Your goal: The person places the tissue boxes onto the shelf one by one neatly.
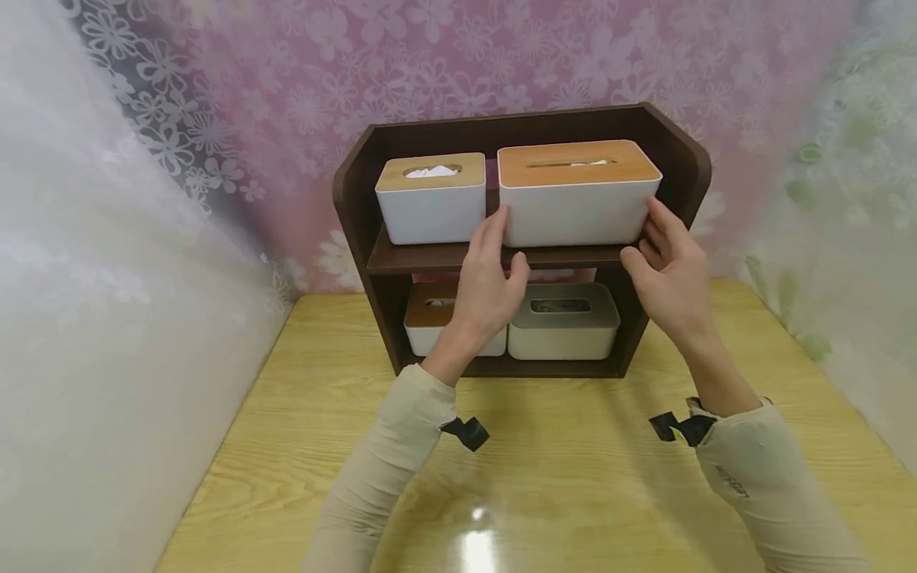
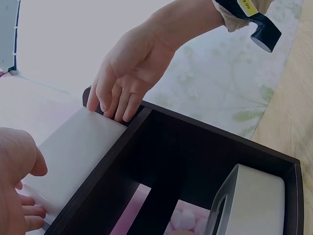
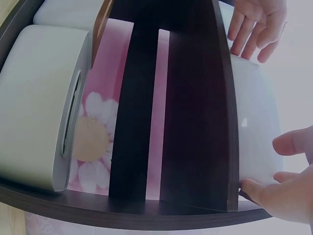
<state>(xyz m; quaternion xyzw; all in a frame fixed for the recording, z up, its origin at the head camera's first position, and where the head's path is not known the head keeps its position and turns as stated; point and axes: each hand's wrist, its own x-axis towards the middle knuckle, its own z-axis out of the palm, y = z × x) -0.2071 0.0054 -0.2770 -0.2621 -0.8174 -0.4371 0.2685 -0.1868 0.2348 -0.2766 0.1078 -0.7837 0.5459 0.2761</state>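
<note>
A large white tissue box (image 1: 579,208) with an orange-brown wooden lid sits on the upper shelf, right side, some tissue showing in its slot. My left hand (image 1: 491,286) is at its left end, fingers extended along the side and thumb apart. At the right end, my right hand (image 1: 673,274) has its fingertips against the box's side, fingers gently bent and thumb in front. In the left wrist view the box's white front (image 2: 78,156) lies between both hands. A smaller white tissue box (image 1: 431,213) with a light wooden lid stands to its left.
The dark brown two-tier shelf (image 1: 494,368) stands on a light wood-grain table (image 1: 544,477) against a pink floral wall. On the lower tier are a brown-lidded tissue box (image 1: 428,315), partly behind my left forearm, and a grey-lidded tissue box (image 1: 562,341).
</note>
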